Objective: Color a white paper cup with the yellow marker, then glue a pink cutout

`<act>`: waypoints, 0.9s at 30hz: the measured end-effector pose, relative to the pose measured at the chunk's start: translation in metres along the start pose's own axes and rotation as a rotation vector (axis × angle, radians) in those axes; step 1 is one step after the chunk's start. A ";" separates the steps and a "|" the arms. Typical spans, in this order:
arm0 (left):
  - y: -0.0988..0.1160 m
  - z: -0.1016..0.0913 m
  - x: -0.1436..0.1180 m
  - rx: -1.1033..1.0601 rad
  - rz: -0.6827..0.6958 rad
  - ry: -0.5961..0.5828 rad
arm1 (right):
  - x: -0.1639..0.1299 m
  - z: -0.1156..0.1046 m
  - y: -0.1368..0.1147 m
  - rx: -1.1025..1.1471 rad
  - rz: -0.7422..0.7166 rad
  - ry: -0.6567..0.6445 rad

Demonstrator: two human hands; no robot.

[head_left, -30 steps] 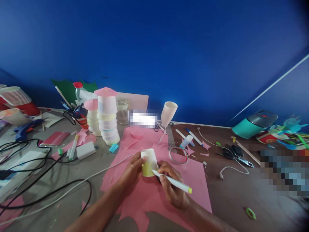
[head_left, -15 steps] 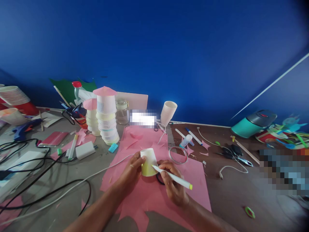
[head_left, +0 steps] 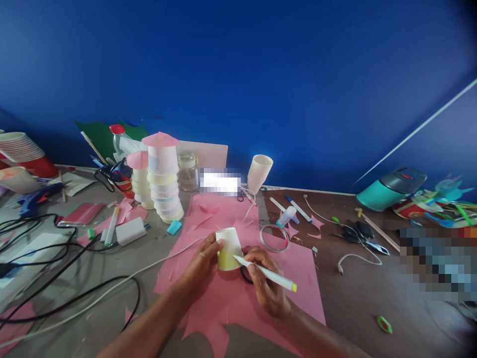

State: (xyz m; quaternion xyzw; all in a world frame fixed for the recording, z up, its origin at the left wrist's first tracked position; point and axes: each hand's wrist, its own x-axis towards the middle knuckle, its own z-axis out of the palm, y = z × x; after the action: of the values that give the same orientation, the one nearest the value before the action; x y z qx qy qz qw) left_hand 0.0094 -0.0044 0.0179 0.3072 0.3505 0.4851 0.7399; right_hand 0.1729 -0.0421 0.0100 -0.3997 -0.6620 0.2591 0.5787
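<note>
1. The left hand (head_left: 203,263) grips a small paper cup (head_left: 228,248) from its left side, thumb on the front and fingers curled behind.
2. The cup stands upside down on the pink sheet (head_left: 290,298), a little tilted; its top part is white and its lower part is yellow-green.
3. The right hand (head_left: 266,288) pinches a marker (head_left: 265,273) between thumb and fingers, closed around it like a pen.
4. The tip of the marker touches the cup's right side, near the border of the white and the yellow-green part; its yellow-green end points to the right and away from the cup.
5. A black ring (head_left: 244,275) lies on the sheet just under the right hand, partly hidden.
6. A tape roll (head_left: 275,237) lies near the cup, to its right and behind it.
7. A white cable (head_left: 112,293) runs from the left over the table up to the sheet beside the left hand.
8. A stack of cups (head_left: 164,186) with a pink paper top stands well behind, on the left.
9. A white cup (head_left: 260,173) stands tilted at the far edge of the sheet.
</note>
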 end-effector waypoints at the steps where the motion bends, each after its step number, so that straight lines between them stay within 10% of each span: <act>1: -0.001 -0.001 0.000 0.002 -0.001 -0.003 | 0.000 0.000 0.000 0.000 0.001 0.007; 27: -0.001 -0.001 0.002 -0.042 -0.025 0.000 | 0.000 -0.001 -0.002 -0.004 -0.056 -0.010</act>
State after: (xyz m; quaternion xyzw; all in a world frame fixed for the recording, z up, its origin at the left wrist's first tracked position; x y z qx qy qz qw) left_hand 0.0097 -0.0029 0.0166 0.2872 0.3442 0.4831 0.7521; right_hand 0.1735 -0.0436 0.0120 -0.3809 -0.6764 0.2436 0.5814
